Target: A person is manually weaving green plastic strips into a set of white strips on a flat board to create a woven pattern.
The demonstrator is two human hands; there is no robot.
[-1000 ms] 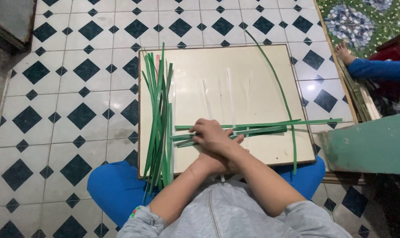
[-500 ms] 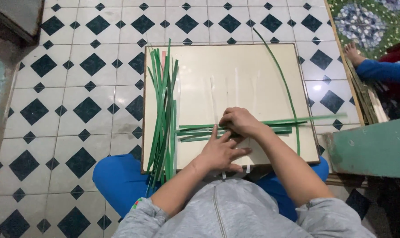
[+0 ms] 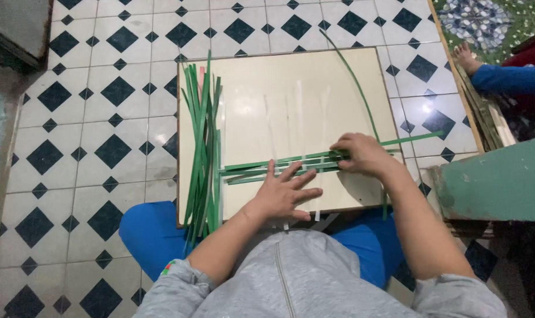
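Note:
A cream board (image 3: 267, 100) lies on my lap over the tiled floor. Several green strips (image 3: 279, 166) run crosswise over pale white strips (image 3: 297, 118) that lie lengthwise on the board. My left hand (image 3: 282, 194) rests flat with fingers spread, pressing the green crosswise strips near the board's front. My right hand (image 3: 361, 154) is further right, its fingers curled down on the same strips. A bundle of loose green strips (image 3: 204, 147) lies along the board's left edge. One long green strip (image 3: 355, 88) curves along the right side.
The floor (image 3: 102, 118) has white tiles with dark diamonds. Another person's foot (image 3: 464, 58) and blue sleeve (image 3: 509, 79) show at the upper right. A green painted surface (image 3: 497, 182) stands at the right, a grey step (image 3: 14, 29) at the upper left.
My hands were stacked together at the strips' middle. Now they have come apart: the left lies flat and spread, the right has slid rightward along the green strips.

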